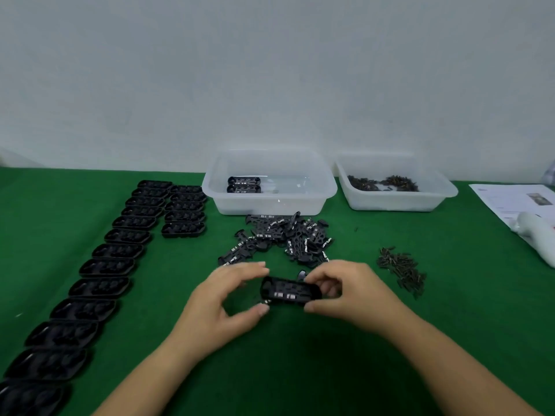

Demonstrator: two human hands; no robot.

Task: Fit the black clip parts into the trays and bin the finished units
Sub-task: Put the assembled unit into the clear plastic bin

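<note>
Two rows of empty black trays are laid out on the green table cover at the left; the longer row runs from the near left edge toward the wall, and a shorter row is set just beside its far end.

One black tray unit is held above the cover near the centre, between both hands. It is gripped at its left end by the left hand, thumb below and fingers curled over the top edge. Its right end is pinched by the right hand, thumb beneath and bent fingers on the far side. Pale rectangular marks are visible on the unit's near face (detail is blurred).

Beyond the hands, a loose pile of black clip parts is spread on the cover. Behind that pile, a clear plastic bin is placed, with two finished units lying side by side at its left end.

To the right, a second clear bin is seen, holding small dark parts. A heap of similar small dark parts lies on the cover, near the right hand. At the far right edge, printed paper sheets are partly covered by a white object whose type cannot be told.
</note>
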